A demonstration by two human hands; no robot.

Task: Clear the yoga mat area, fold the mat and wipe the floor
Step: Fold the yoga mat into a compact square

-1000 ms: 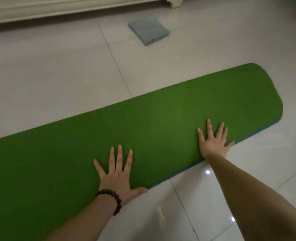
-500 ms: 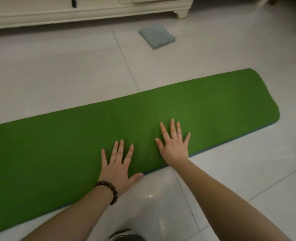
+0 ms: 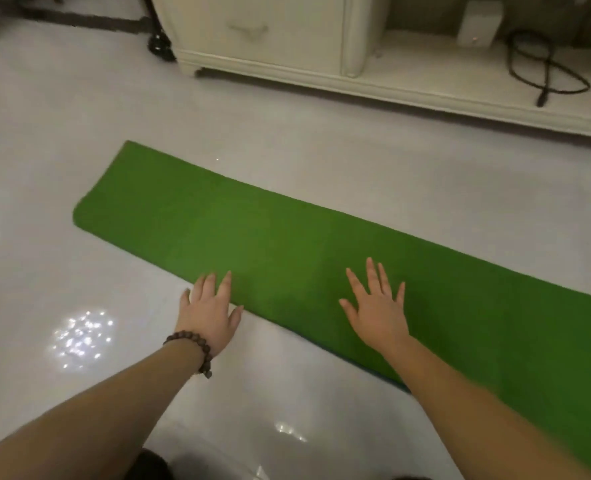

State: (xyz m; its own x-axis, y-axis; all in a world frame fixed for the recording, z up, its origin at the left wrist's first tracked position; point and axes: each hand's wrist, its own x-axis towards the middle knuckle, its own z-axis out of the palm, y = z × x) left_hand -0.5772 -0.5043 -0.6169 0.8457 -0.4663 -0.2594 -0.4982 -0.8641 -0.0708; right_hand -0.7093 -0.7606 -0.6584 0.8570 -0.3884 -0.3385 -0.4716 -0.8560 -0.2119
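A green yoga mat [image 3: 287,244], folded lengthwise into a long strip, lies flat on the pale tiled floor [image 3: 62,150] and runs from the left middle to the right edge. My right hand [image 3: 377,306] lies flat on the mat near its front edge, fingers spread. My left hand [image 3: 211,306], with a bead bracelet at the wrist, rests at the mat's front edge, fingertips on the green and palm over the floor. Both hands hold nothing.
A cream cabinet [image 3: 270,36] with an open low shelf stands along the back. A black cable [image 3: 543,67] and a small white box [image 3: 479,24] sit on that shelf. A dark object [image 3: 159,46] stands by the cabinet's left foot. Glare spots shine on the floor at lower left.
The view has swung left, so the mat's left end now shows and the grey cloth is out of frame. Both hands have slid leftward along the mat's front edge, spread farther apart.
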